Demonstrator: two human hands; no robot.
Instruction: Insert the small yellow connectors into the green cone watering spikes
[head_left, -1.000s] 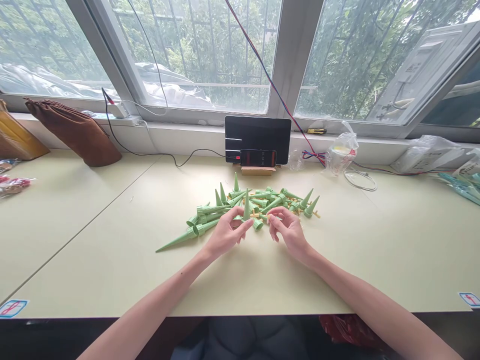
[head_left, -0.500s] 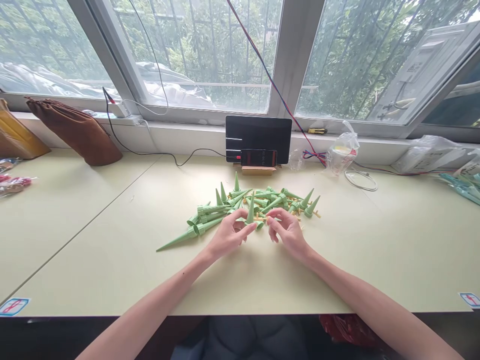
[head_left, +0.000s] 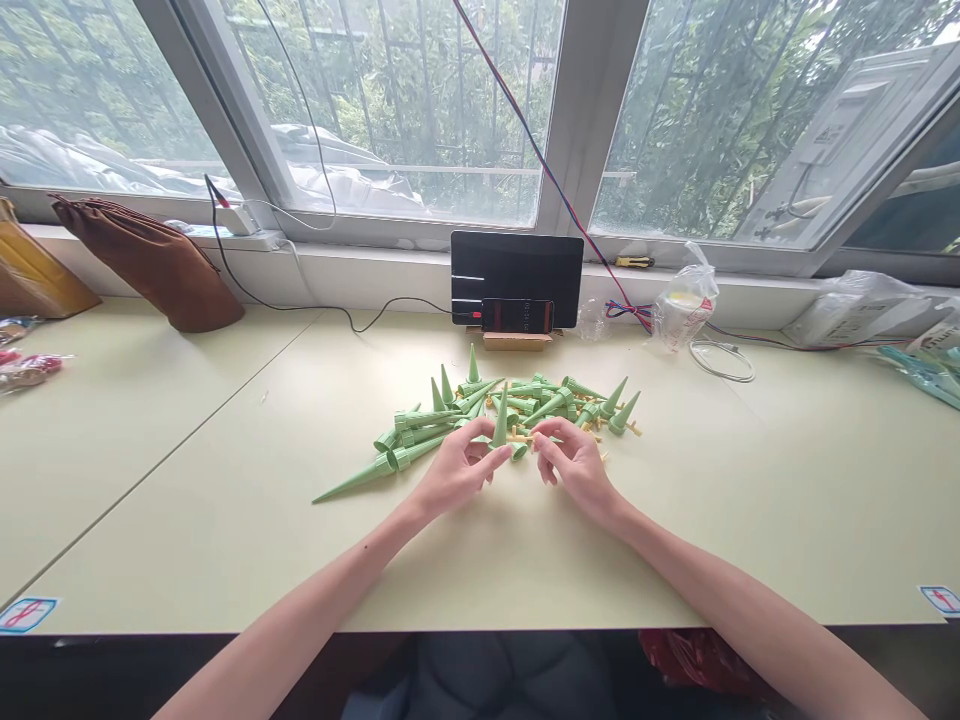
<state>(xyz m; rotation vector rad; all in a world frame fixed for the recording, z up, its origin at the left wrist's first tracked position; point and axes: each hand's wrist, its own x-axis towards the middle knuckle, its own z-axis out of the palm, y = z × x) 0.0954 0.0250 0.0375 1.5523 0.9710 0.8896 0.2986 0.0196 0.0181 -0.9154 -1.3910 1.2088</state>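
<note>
Indoors, pale table point(head_left: 480, 570) by windows point(head_left: 405, 110), green cone point(head_left: 502, 420) in grip of left hand point(head_left: 453, 474), yellow piece point(head_left: 522, 438) in right hand point(head_left: 580, 470)

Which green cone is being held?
The upright green cone in the left hand, beside the yellow piece in the right hand; the other cones are unheld.

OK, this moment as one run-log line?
left hand: holds green cone, tip up | right hand: pinches yellow piece | beyond: pile of green cones | rest: phone before black screen

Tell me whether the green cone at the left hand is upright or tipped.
Upright: the green cone at the left hand points its narrow tip upward, its wide end down by the fingers.
</note>
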